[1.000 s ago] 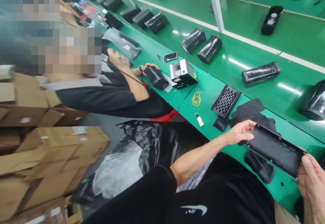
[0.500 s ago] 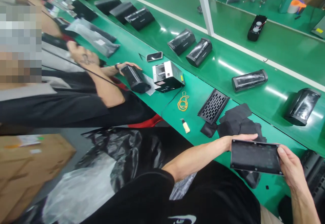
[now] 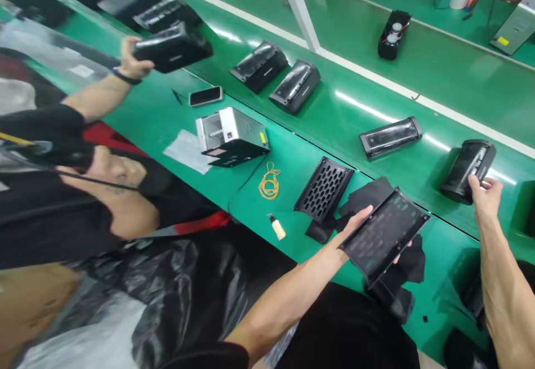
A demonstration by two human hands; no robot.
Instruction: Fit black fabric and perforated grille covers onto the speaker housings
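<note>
My left hand [image 3: 355, 221] is closed round a black perforated speaker grille [image 3: 387, 235], held tilted above the bench; thin dark cloth covers its slots. Farther right, my right hand [image 3: 486, 196] has its thumb and fingers on the near side of a black speaker housing [image 3: 466, 171] lying on the green belt. Beneath and beside the held panel lie loose black cloth pieces [image 3: 412, 260]. A second slotted grille [image 3: 324, 189] rests on the bench left of them.
A boxy metal machine [image 3: 234, 137], a phone [image 3: 205, 96], a yellow cord [image 3: 270, 185] and a small bottle [image 3: 277, 227] are on the bench. More housings [image 3: 295, 86] sit along the belt. At left, a co-worker's hand [image 3: 134, 59] holds another housing [image 3: 173, 48].
My right hand has let go of the grille and moved up to the speaker housing on the belt. The grille tilted in my left hand. The co-worker lifted a housing towards the belt.
</note>
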